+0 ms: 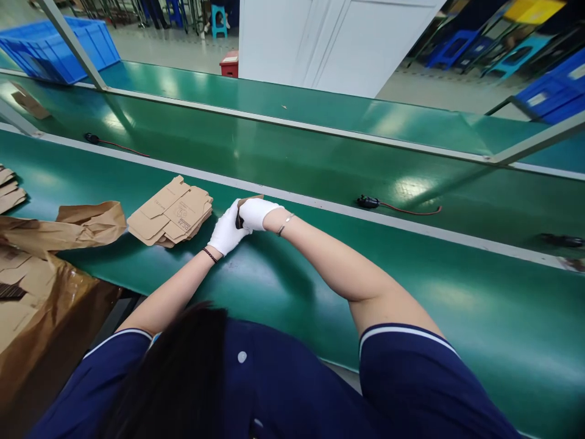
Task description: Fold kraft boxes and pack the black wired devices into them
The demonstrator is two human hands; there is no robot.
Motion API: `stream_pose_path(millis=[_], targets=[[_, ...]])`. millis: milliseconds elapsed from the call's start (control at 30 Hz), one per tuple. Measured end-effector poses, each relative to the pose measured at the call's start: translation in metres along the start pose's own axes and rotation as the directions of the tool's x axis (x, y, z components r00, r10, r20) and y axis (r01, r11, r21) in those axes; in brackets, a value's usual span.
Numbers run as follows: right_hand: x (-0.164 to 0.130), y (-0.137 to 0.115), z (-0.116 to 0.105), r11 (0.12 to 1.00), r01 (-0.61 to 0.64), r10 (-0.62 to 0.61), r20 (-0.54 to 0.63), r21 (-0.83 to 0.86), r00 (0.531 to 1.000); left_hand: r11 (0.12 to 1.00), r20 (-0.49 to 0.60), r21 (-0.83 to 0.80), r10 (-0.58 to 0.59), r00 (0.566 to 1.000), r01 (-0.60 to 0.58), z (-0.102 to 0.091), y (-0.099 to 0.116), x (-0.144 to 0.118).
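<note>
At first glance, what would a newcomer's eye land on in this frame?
The two white-gloved hands meeting at the centre of the green bench: the left hand and right hand pinch a small brown cardboard piece between them. Just left of them lies a stack of flat cardboard blanks. Crumpled brown paper fills the lower-left corner.

Cardboard stack (171, 211): dark round mark and a short printed line on the top blank, too small to read.
Elsewhere: no legible text.
</note>
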State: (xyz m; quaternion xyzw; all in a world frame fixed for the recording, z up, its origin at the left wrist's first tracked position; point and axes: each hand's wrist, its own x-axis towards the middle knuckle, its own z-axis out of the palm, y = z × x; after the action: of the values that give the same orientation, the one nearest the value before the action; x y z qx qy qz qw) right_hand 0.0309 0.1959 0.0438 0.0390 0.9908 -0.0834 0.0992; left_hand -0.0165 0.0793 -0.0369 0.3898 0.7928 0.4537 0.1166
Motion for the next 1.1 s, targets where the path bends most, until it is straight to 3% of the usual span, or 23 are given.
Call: stream_pose_path(millis=[100,167,233,400,533,633,700,733,800,900,967,1100], targets=[[0.003,0.004,-0.01,0.995,0.074,-0.055,0.223,-0.074,0.973,0.998,0.009,0.046,-0.039,0.999,0.039,0.001,0.003,-0.004],[0.003,0.002,-0.013,0.99,0.083,-0.052,0.251,-0.111,0.967,0.996,0.007,0.066,-0.06,0.998,0.059,0.0,0.005,-0.004],[0.001,-0.002,-0.012,0.987,0.07,-0.036,0.226,-0.144,0.974,0.995,0.015,0.078,-0.068,0.998,0.067,-0.001,0.006,-0.003],[-0.015,-0.006,0.002,0.97,0.011,-0.009,0.01,-0.243,1.0,0.981,0.023,0.166,-0.106,0.994,0.101,-0.003,0.007,0.003],[-0.032,0.007,0.016,0.964,0.158,-0.155,0.031,-0.214,0.987,0.951,0.07,0.282,-0.152,0.986,0.127,-0.009,0.02,-0.006],[-0.028,0.024,0.023,0.966,0.108,-0.107,0.018,-0.233,0.994,0.925,0.099,0.377,0.018,0.995,-0.055,-0.04,0.04,-0.018],[-0.014,0.039,0.022,0.966,-0.034,0.022,-0.048,-0.255,0.999,0.862,0.011,0.479,0.18,0.984,-0.163,-0.074,0.049,-0.017],[-0.003,0.047,0.019,0.962,-0.104,0.084,-0.088,-0.254,0.993,0.821,-0.07,0.555,0.21,0.975,-0.137,-0.092,0.051,-0.013],[0.022,0.065,0.009,0.946,-0.217,0.183,-0.156,-0.24,0.971,0.726,-0.213,0.686,0.14,0.967,0.047,-0.126,0.048,0.0],[0.057,0.085,-0.012,0.917,-0.351,0.309,-0.219,-0.189,0.926,0.625,-0.283,0.722,-0.127,0.951,0.298,-0.153,0.035,0.02],[0.073,0.09,-0.025,0.905,-0.399,0.358,-0.245,-0.144,0.901,0.636,-0.285,0.684,-0.216,0.934,0.356,-0.158,0.025,0.027],[0.077,0.078,-0.029,0.887,-0.454,0.405,-0.335,-0.08,0.851,0.683,-0.369,0.62,-0.18,0.912,0.386,-0.158,0.016,0.026]])
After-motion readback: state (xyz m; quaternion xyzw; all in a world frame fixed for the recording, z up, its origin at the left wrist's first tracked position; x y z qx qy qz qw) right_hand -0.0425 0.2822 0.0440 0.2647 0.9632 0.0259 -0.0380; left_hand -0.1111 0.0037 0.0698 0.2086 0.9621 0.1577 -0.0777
